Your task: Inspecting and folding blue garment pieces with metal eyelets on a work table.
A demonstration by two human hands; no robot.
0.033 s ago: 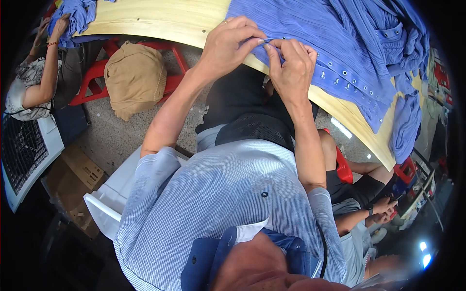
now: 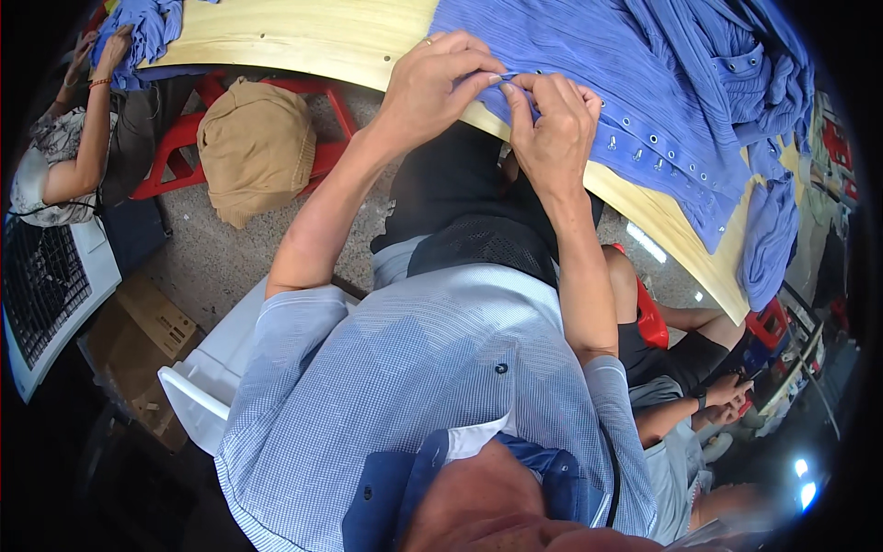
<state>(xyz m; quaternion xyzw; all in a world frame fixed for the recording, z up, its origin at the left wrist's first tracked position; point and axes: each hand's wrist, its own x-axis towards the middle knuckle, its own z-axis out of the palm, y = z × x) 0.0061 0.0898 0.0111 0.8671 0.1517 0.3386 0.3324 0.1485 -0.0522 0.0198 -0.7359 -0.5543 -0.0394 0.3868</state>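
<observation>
A blue pleated garment [image 2: 570, 41] lies over the table edge in front of me. Along its border run metal eyelets [image 2: 654, 139] and small hook-like metal fasteners [image 2: 659, 164]. My left hand [image 2: 432, 87], with a ring on one finger, pinches the border between thumb and forefinger. Right beside it, my right hand [image 2: 556, 115] pinches the same strip, its other fingers curled over the cloth. The fingertips nearly meet, and any small piece between them is too hidden to make out. More of the blue cloth [image 2: 736, 83] is bunched at the right.
The pale wooden table [image 2: 285, 32] curves across the top. Tan knit cloth [image 2: 253, 152] covers a red stool [image 2: 170, 152] at the left. A co-worker's arm [image 2: 92, 138] reaches to blue cloth there. Another person's hands [image 2: 731, 391] show at the lower right. A white chair [image 2: 198, 391] stands behind me.
</observation>
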